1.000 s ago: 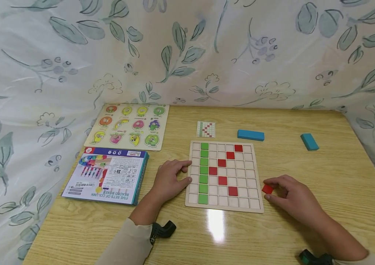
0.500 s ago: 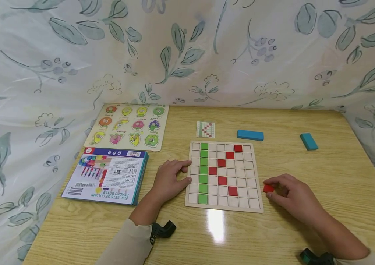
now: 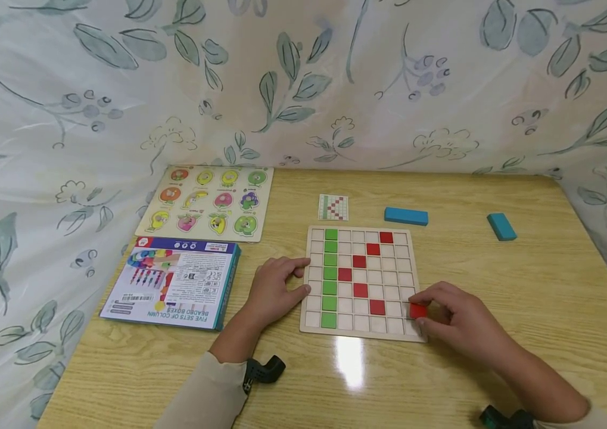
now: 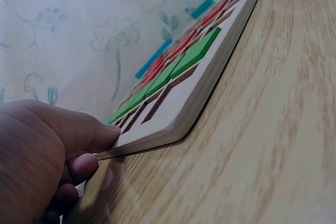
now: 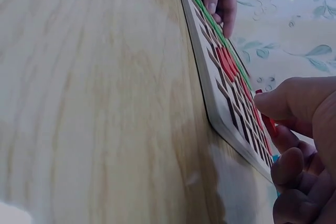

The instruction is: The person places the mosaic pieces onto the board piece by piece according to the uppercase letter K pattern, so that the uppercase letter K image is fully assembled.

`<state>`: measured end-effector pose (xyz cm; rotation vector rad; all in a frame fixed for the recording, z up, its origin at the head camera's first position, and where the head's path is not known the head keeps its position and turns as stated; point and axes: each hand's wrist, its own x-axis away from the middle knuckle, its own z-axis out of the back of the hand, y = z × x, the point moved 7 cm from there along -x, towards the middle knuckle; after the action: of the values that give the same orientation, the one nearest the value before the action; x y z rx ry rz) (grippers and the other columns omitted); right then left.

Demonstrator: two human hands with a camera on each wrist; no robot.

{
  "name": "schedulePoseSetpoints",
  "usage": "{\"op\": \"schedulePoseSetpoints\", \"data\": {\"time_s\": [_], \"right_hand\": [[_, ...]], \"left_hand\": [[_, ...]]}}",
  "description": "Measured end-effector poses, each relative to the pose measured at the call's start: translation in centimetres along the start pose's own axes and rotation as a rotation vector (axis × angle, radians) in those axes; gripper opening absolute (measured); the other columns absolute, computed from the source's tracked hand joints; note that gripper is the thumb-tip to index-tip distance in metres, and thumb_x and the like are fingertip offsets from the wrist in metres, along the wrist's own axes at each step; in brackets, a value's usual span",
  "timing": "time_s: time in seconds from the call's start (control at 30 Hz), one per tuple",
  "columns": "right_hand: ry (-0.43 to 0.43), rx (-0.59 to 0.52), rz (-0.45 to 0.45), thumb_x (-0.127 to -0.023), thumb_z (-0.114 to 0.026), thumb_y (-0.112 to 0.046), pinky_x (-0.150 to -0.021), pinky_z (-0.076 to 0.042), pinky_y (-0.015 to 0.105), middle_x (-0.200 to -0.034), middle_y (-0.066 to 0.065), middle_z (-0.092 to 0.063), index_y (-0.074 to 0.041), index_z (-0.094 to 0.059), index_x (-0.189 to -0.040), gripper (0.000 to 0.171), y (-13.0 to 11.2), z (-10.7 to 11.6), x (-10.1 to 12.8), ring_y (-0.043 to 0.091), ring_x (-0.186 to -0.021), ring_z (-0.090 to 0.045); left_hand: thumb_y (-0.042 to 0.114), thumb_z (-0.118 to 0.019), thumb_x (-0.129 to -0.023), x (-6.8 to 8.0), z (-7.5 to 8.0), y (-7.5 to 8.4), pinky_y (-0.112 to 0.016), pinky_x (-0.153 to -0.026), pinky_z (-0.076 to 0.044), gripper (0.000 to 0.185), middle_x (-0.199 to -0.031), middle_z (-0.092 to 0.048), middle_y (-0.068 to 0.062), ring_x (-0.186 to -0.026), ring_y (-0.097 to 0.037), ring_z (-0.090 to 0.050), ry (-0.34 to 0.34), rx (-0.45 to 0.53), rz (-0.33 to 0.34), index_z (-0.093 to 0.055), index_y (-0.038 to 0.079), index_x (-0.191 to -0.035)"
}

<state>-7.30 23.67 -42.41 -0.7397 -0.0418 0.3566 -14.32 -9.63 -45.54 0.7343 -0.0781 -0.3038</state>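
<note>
A square wooden grid board (image 3: pixel 320 322) lies on the table, with a column of green tiles (image 3: pixel 329 260) and several red tiles (image 3: pixel 359 261) set in its cells. My left hand (image 3: pixel 276 293) rests at the board's left edge; the thumb and index finger touch the rim, apart from each other. In the left wrist view the thumb (image 4: pixel 94 132) lies on the rim near a corner. Over the board's right edge, my right hand (image 3: pixel 461 316) pinches a loose red tile (image 3: pixel 418 311) between thumb and index finger. The right wrist view shows only that tile's edge (image 5: pixel 269 124).
Behind the board lie a small pattern card (image 3: pixel 333 207), a long blue block (image 3: pixel 406 216) and a shorter blue block (image 3: pixel 501 227). To the left are a boxed toy (image 3: pixel 174 283) and a fruit puzzle board (image 3: pixel 206 202). A floral cloth (image 3: pixel 303 89) hangs behind the table.
My right hand has carried the red tile leftward, from the table beside the board to over its right edge. The left hand keeps its place.
</note>
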Motion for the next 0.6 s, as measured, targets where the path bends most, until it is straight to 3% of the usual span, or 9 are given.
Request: {"op": "schedulePoseSetpoints", "data": {"time_s": [0.27,0.6], "right_hand": [[-0.049,-0.04,0.004,-0.086,-0.09,-0.009,-0.058,-0.042,0.025,-0.109,-0.011,-0.066,-0.024,-0.078,-0.116,0.035,-0.7,-1.0,-0.4,0.005,-0.067,-0.048],[-0.126,-0.067,0.029,-0.085,-0.09,-0.009,-0.063,-0.045,0.024,-0.098,-0.014,-0.061,-0.028,-0.078,-0.114,0.037,-1.3,-2.6,-0.6,0.006,-0.072,-0.051]], "left_hand": [[0.022,-0.084,-0.091,0.0,0.0,0.0,-0.046,-0.095,-0.04,0.051,-0.1,-0.063,0.01,-0.104,-0.022,-0.055,0.002,-0.005,0.004,-0.071,0.017,-0.14],[0.022,-0.083,-0.091,-0.1,-0.1,0.0,-0.046,-0.095,-0.04,0.051,-0.099,-0.063,0.01,-0.104,-0.022,-0.055,0.006,-0.003,-0.002,-0.071,0.017,-0.14]]}}
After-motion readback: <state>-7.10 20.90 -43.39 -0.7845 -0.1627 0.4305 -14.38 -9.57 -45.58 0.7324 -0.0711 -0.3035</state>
